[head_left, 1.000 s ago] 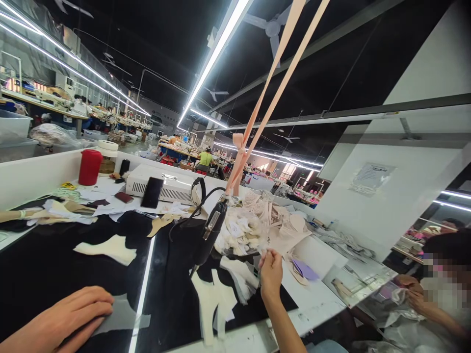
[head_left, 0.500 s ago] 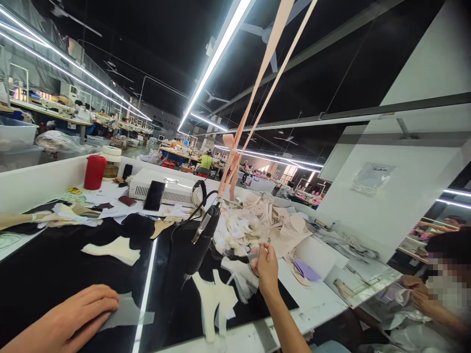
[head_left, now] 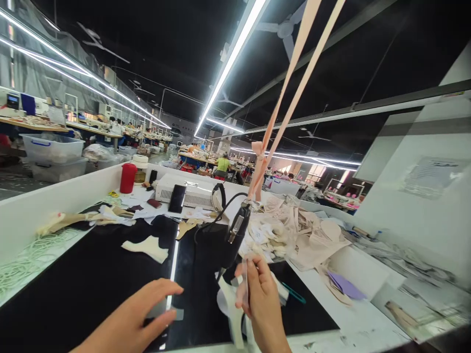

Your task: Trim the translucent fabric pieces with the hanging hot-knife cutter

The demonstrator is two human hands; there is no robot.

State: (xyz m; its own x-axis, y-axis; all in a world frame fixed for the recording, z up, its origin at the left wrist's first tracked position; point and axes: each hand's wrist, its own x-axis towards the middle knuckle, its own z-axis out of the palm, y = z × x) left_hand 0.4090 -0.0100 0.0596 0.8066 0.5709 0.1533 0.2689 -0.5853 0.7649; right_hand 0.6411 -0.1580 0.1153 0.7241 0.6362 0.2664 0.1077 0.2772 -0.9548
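My left hand (head_left: 147, 311) hovers low over the black work surface (head_left: 106, 289), thumb and fingers apart. Under it, partly covered, lies a grey translucent piece of material (head_left: 178, 314). My right hand (head_left: 262, 299) pinches a thin translucent piece (head_left: 243, 282) upright between thumb and fingers. Just beyond that hand hangs a black corded hand-held tool (head_left: 239, 228), tied to peach straps (head_left: 259, 166). Cream fabric pieces (head_left: 232, 306) lie below the tool tip, partly hidden by my right hand. Another cream cut piece (head_left: 147, 248) rests farther left.
Behind the tool are heaped cream pieces (head_left: 267, 235) and beige bras (head_left: 312, 230). A white vented box (head_left: 195, 196), a phone (head_left: 177, 198) and a red container (head_left: 127, 178) stand at the back. Teal tweezers or snips (head_left: 294, 292) and a purple piece (head_left: 346, 285) lie right.
The view has swung left. My left hand has risen off the grey piece and its fingers have parted. My right hand has come back from the heap, bringing the translucent piece before the tool.
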